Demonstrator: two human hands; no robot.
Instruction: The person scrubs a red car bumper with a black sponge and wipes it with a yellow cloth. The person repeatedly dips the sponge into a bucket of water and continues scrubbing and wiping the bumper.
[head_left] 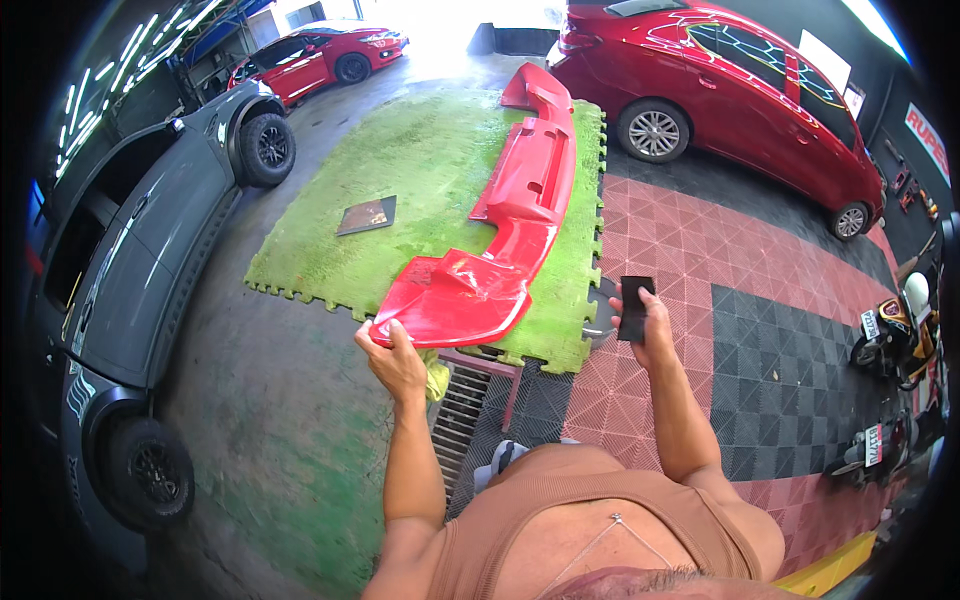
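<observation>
A long, glossy red car body panel [545,190], shaped like a bumper lip, lies lengthwise on a table topped with a green foam mat [430,150]. My left hand [396,362] grips the panel's near left corner, its fingers over the edge. Away from the panel, to its right, my right hand [655,322] holds a thin black rectangular slab [635,308] upright. Whether the slab is a phone or a flat pad I cannot tell. On the mat left of the panel rests a dark flat sheet [367,216] with a brownish patch.
A yellow-green cloth [437,380] hangs under the table's near edge, above a floor grate [458,420]. To the left stands a grey pickup [140,250]. Red cars are parked at the far left [320,60] and right [740,100]. Motorcycles [885,335] line the right side.
</observation>
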